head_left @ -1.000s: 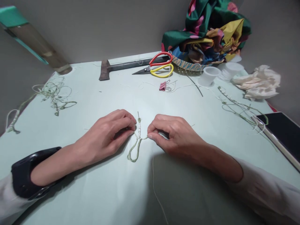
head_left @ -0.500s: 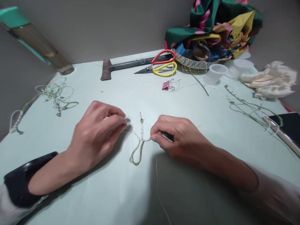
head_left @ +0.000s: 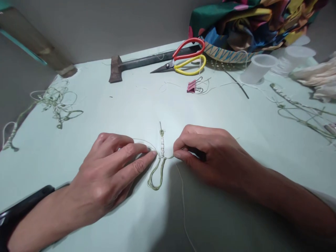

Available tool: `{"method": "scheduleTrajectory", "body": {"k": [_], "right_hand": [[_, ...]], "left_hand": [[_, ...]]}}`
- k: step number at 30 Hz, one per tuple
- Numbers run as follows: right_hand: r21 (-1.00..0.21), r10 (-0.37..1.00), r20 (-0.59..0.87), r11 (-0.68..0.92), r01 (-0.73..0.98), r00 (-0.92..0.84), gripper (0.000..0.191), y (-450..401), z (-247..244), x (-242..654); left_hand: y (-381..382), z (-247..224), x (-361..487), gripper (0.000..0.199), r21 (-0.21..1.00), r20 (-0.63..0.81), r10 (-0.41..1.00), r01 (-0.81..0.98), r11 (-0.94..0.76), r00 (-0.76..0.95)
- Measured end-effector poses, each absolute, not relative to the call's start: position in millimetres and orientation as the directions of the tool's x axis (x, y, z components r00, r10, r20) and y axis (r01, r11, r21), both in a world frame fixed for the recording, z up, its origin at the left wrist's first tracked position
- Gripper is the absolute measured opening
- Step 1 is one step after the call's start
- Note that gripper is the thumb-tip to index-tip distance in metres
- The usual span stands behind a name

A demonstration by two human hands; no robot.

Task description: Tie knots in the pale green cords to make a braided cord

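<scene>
A small knotted cord piece, white with a green knot at its top, lies upright in the middle of the table. From its lower end hangs a green cord loop. My right hand pinches a green strand that comes off the piece's lower right side. On the left, my left hand rests palm down with its fingers stretched toward the piece, the index fingertip beside thin strands at its lower end. A thin white thread trails down the table below my right hand.
Behind lie a hammer, scissors and a pink binder clip. At the back right are a basket of cloth and a plastic cup. Tangled green cords lie left, more cords right.
My left hand has let go of the thin strands, moved down and flattened onto the table with its fingers extended. My right hand keeps its pinch. The view has shifted slightly.
</scene>
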State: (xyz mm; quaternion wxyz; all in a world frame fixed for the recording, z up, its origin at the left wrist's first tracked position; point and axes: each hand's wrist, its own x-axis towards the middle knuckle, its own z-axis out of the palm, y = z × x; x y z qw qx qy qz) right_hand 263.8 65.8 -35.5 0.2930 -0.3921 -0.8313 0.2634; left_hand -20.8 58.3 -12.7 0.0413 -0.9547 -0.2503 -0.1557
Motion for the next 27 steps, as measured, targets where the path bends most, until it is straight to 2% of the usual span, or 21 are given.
{"method": "scheduleTrajectory", "body": {"k": [5, 11, 16, 19, 27], "right_hand": [[-0.664, 0.809, 0.28, 0.552, 0.505, -0.516, 0.023, 66, -35, 263], [-0.67, 0.815, 0.276, 0.543, 0.506, -0.51, 0.022, 64, -35, 264], [-0.675, 0.82, 0.326, 0.551, 0.49, -0.471, 0.022, 63, -39, 262], [-0.68, 0.82, 0.312, 0.545, 0.49, -0.479, 0.022, 63, -40, 261], [-0.692, 0.823, 0.32, 0.541, 0.478, -0.469, 0.023, 62, -42, 260]], "left_hand": [[58, -12, -21, 0.037, -0.013, 0.293, 0.452, 0.476, -0.879, 0.843], [49, -9, -22, 0.032, 0.068, 0.293, 0.518, 0.523, -0.85, 0.804], [49, -11, -21, 0.041, 0.075, 0.309, 0.577, 0.586, -0.807, 0.756], [51, -13, -22, 0.044, 0.05, 0.298, 0.555, 0.568, -0.821, 0.777], [47, -10, -28, 0.034, 0.075, 0.26, 0.568, 0.57, -0.818, 0.781]]}}
